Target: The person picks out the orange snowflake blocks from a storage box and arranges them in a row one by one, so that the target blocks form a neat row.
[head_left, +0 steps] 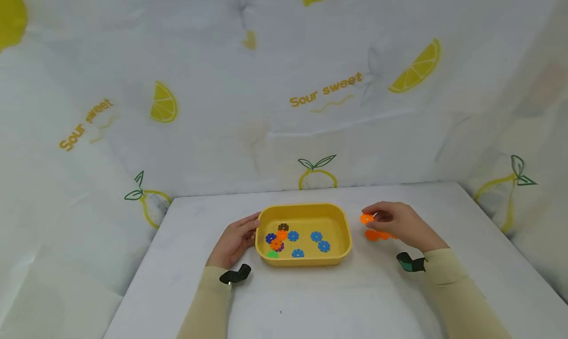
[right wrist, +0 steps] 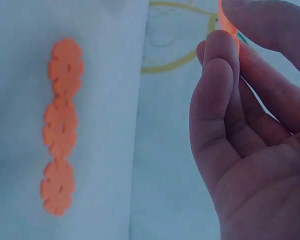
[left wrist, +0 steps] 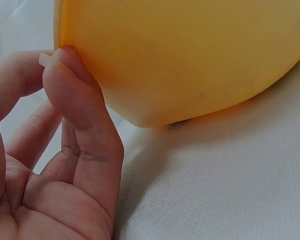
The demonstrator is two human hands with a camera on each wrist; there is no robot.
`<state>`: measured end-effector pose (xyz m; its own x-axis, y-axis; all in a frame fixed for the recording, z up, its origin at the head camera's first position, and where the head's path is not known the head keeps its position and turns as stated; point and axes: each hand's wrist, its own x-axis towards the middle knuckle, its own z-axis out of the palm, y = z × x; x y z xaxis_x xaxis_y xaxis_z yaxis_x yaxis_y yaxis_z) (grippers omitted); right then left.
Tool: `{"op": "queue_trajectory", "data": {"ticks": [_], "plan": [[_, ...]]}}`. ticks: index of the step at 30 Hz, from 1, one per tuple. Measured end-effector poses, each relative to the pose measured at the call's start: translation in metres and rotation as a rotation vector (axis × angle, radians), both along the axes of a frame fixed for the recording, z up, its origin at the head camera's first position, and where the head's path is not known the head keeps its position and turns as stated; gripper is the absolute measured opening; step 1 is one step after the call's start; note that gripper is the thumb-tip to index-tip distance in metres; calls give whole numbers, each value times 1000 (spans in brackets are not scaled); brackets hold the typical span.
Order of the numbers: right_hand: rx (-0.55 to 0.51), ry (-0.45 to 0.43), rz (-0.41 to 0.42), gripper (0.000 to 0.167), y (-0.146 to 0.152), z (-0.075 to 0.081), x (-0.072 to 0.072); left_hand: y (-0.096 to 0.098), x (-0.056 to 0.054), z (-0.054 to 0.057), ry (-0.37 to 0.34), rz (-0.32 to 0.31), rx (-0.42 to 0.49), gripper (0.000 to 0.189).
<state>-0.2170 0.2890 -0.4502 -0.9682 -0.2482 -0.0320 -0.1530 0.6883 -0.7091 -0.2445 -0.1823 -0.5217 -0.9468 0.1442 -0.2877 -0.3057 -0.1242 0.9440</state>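
Observation:
In the head view a yellow plastic tray (head_left: 335,225) stands on the table with several flower-shaped notched discs inside. My left hand (head_left: 232,240) pinches the tray's left rim; in the left wrist view, thumb and forefinger (left wrist: 85,100) meet at the tray's edge. Right of the tray, my right hand (head_left: 401,223) pinches an orange notched disc (head_left: 367,218) above the table. Only a sliver of this disc (right wrist: 226,20) shows between the fingers in the right wrist view. Below that hand, three orange discs (right wrist: 60,129) lie in a row, touching or linked.
Blue discs (head_left: 324,246) lie on the right and middle of the tray floor. Brown, purple, orange and green discs (head_left: 272,254) cluster at its left. A white cloth printed with lemons (head_left: 213,146) hangs behind the white table (head_left: 310,304).

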Motion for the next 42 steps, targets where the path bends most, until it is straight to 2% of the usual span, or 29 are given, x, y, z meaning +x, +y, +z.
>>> {"op": "queue_trajectory", "data": {"ticks": [9, 14, 22, 31, 35, 42], "plan": [[20, 30, -74, 38, 44, -22, 12, 0, 0, -3, 4, -5, 3, 60], [29, 30, -100, 42, 58, -27, 12, -1, 0, -1, 0, 17, 21, 56], [76, 18, -159, 45, 80, -37, 15, -2, 0, 1, -8, 9, 50, 54], [102, -33, -205, 43, 88, -45, 17, 0, 2, -1, 2, -2, 66, 51], [112, -30, -218, 41, 87, -48, 18, 1, 2, -1, 3, -3, 64, 53], [116, -18, -213, 40, 82, -44, 17, 2, 5, 2, -1, 16, 55, 51]]}}
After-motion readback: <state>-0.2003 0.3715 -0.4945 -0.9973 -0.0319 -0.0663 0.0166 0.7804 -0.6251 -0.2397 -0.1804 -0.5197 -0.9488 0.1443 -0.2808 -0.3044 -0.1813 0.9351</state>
